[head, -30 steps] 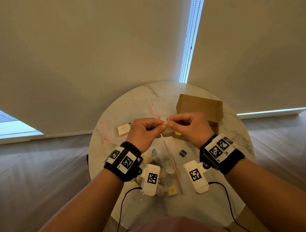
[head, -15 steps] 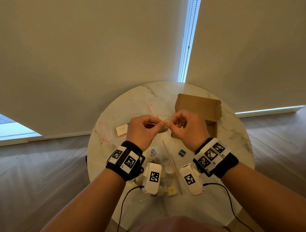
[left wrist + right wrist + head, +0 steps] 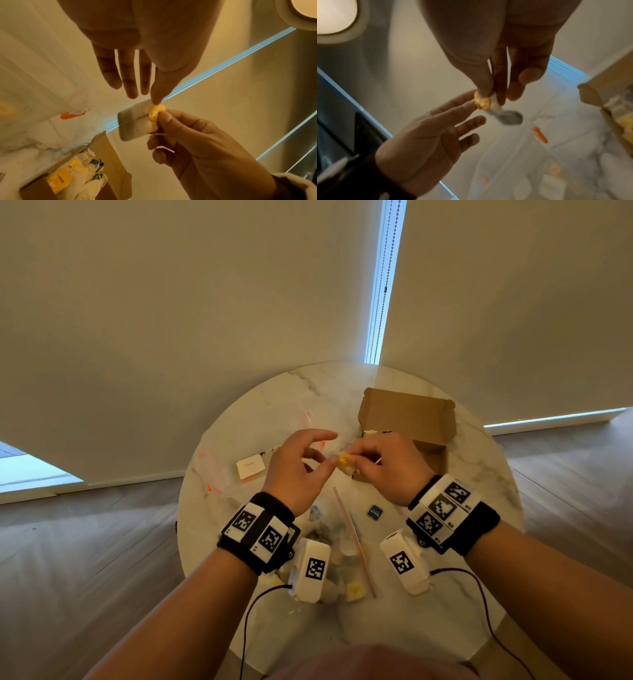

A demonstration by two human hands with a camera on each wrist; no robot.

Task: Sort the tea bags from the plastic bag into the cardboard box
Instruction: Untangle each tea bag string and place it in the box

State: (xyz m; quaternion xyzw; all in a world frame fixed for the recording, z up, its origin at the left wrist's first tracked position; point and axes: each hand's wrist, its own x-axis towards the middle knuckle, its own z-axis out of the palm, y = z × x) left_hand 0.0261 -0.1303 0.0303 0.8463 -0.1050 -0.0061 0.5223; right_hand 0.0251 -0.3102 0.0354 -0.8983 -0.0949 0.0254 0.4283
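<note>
My right hand (image 3: pixel 387 467) pinches a tea bag (image 3: pixel 137 121) by its top, together with the crumpled yellow tag (image 3: pixel 156 112), above the middle of the round marble table (image 3: pixel 479 474). My left hand (image 3: pixel 298 470) is beside it with straight, spread fingers, and one fingertip (image 3: pixel 157 100) touches the tag (image 3: pixel 482 102). The bag (image 3: pixel 506 117) hangs blurred below my right fingers. The open cardboard box (image 3: pixel 407 412) stands just behind my right hand, lid up, with several tea bags (image 3: pixel 77 175) inside. The clear plastic bag (image 3: pixel 342 553) with more tea bags lies under my wrists.
A white card (image 3: pixel 250 466) lies left of my left hand, and a small blue packet (image 3: pixel 375 512) lies near my right wrist. Another clear bag with an orange slider (image 3: pixel 73 115) lies at the table's left. Blinds hang close behind the table.
Both hands pinched the tea bag before. Now my left hand has let go and spread its fingers, while my right hand keeps hold and has shifted slightly right.
</note>
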